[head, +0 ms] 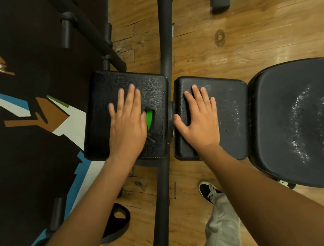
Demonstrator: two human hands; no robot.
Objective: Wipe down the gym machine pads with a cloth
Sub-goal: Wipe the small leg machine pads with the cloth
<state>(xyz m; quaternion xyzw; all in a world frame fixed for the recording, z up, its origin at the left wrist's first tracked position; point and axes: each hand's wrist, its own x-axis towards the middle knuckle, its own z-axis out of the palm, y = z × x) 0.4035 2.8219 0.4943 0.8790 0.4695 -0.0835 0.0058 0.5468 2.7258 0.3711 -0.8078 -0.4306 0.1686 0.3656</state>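
Two square black pads sit side by side on the machine. My left hand (127, 118) lies flat with straight fingers on the left pad (105, 91), over a tear that shows green foam (150, 117). My right hand (197, 118) rests flat on the right pad (229, 116), its thumb at the pad's left edge. White specks and droplets dot the right pad beyond my fingers. A larger rounded black seat pad (297, 121) with wet streaks sits at the far right. No cloth is in view.
A black curved frame tube (166, 45) runs between the two pads, over the wooden floor (202, 38). A dark patterned mat (22, 112) with black bars lies at the left. My shoe (209, 191) and trouser leg stand below the right pad. A weight plate (117, 222) lies at the bottom.
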